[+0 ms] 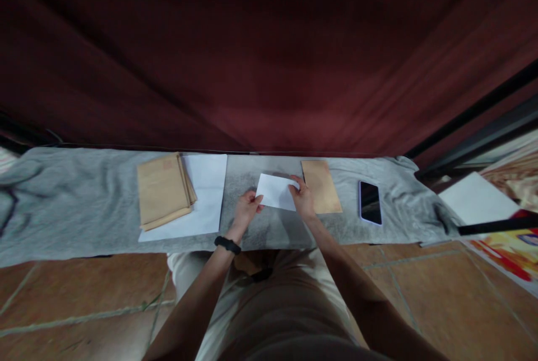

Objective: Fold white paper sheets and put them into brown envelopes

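Note:
Between my two hands is a folded-looking white sheet of paper (275,191), raised a little over the grey cloth. My left hand (247,208) pinches its lower left corner, thumb on top. At the right end, my right hand (302,198) grips the paper with the thumb across its face. Just beyond that hand a single brown envelope (323,187) lies flat, its left edge partly covered by my fingers. To the left, a stack of brown envelopes (163,190) rests on larger white paper sheets (208,198).
A phone (370,203) with a dark screen lies to the right on the grey cloth (84,204) covering the narrow bench. A dark red curtain (269,69) hangs along the back edge. Dark metal bars (483,109) and a white sheet (479,198) are at the far right.

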Demonstrator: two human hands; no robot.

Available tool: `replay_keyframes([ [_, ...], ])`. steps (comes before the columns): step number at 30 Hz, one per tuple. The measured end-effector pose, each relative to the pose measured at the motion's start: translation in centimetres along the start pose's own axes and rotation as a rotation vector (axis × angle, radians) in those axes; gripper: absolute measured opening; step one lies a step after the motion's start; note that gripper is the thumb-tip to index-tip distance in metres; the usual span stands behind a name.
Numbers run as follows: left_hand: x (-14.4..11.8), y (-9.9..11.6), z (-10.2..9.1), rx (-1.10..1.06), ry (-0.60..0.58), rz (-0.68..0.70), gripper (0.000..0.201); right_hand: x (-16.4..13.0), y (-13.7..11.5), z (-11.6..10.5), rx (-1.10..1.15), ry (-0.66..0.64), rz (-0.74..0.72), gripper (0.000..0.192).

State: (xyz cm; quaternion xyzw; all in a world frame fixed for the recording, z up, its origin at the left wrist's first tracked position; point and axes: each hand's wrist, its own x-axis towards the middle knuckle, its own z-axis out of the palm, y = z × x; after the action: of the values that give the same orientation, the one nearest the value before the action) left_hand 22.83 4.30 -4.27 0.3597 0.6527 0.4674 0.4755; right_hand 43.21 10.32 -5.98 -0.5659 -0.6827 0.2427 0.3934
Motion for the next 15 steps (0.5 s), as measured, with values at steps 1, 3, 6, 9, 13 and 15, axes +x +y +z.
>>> replay_keyframes([
  [1, 0.2, -0.1, 0.3, 0.009, 0.007, -0.009, 0.022, 0.5, -0.1, 0.0, -0.02, -0.002, -0.022, 0.043],
  [3, 0.7, -0.3, 0.9, 0.025, 0.026, -0.024, 0.022, 1.1, -0.4, 0.0, -0.077, 0.007, -0.098, 0.047],
  [6, 1.3, -0.4, 1.4, 0.05, 0.047, -0.045, 0.022, 0.8, -1.0, 0.6, -0.188, -0.006, -0.208, 0.051],
  [9, 1.4, -0.3, 1.5, 0.081, 0.056, -0.054, 0.018, -1.0, -1.5, 2.1, -0.298, -0.133, -0.286, 0.05],
  [13, 0.9, -0.1, 1.3, 0.133, 0.051, -0.056, 0.015, -3.9, -1.6, 3.5, -0.459, -0.229, -0.357, 0.048],
  [15, 0.6, -0.2, 1.2, 0.154, 0.049, -0.06, 0.016, -4.6, -1.5, 3.6, -0.497, -0.217, -0.372, 0.049],
])
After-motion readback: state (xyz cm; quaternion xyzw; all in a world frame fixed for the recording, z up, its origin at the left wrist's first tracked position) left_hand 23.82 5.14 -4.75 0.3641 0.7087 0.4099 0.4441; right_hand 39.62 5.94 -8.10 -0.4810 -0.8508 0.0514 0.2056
